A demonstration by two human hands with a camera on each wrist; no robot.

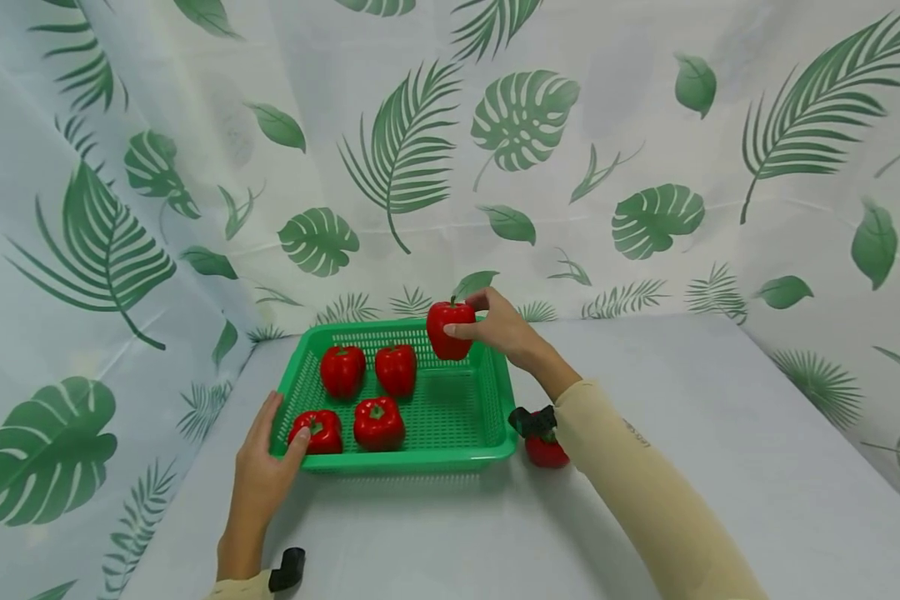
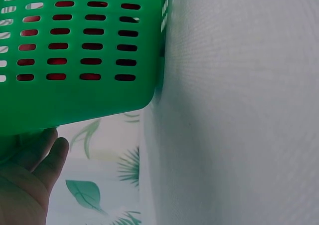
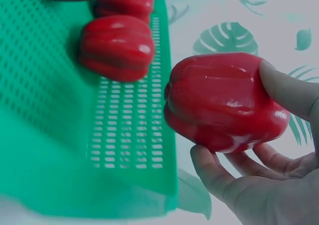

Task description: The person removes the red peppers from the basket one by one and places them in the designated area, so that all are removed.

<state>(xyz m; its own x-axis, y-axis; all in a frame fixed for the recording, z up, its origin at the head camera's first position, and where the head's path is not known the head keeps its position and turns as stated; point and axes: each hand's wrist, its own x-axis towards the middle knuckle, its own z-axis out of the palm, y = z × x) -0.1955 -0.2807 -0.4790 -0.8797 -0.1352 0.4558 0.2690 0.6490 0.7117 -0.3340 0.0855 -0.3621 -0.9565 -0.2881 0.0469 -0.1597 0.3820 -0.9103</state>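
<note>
A red bell pepper with a green stem is held by my right hand, raised over the right back part of a green plastic basket. In the right wrist view, the thumb lies on one side of the pepper and the other fingers on the opposite side. My left hand grips the basket's left rim, thumb over the edge and fingers outside. Inside the basket sit several more red bell peppers, such as one at the front and one at the back.
Another red bell pepper lies on the white table to the right of the basket, partly hidden by my right wrist. White curtains with green leaf prints rise behind and at both sides.
</note>
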